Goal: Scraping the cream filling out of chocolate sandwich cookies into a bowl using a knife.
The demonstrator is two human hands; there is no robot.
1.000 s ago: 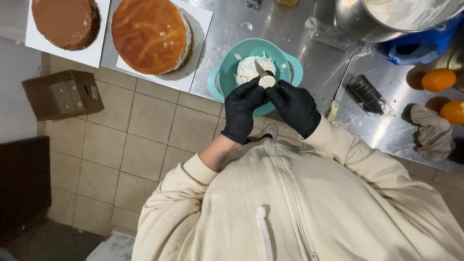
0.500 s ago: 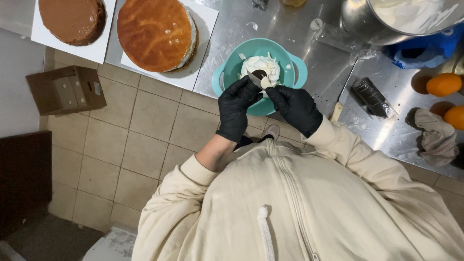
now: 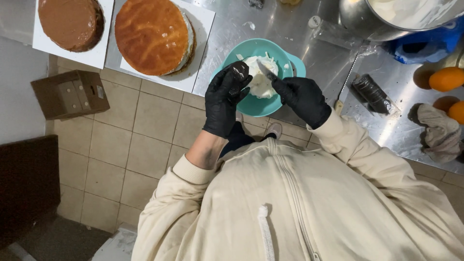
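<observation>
While the person stood at the steel counter (image 3: 309, 53), both hands in black gloves met over a teal bowl (image 3: 251, 104) at its near edge. White cream (image 3: 258, 79) lay heaped in the bowl. The left hand (image 3: 224, 99) was curled, its fingers bent round the bowl's left rim and round something small and dark at the fingertips; what that was could not be told. The right hand (image 3: 302, 99) was closed on the handle of a knife (image 3: 267, 71), whose blade pointed up and left into the cream.

Beside the bowl, to the left, a golden cake (image 3: 152, 36) with a pale filling at its edge sat on a white board (image 3: 205, 19). Further left, a brown cake (image 3: 70, 21) sat on a second white board (image 3: 96, 58). At the top right stood a big metal bowl (image 3: 357, 21) with white cream inside, and a blue thing (image 3: 425, 46) lay just below it. A dark wrapped piece (image 3: 372, 94) lay on the counter right of the hands. Oranges (image 3: 447, 79) and a crumpled cloth (image 3: 437, 133) were at the far right. On the tiled floor (image 3: 116, 150), a cardboard box (image 3: 70, 94) stood near the counter. The person wore a cream zip top (image 3: 290, 208).
</observation>
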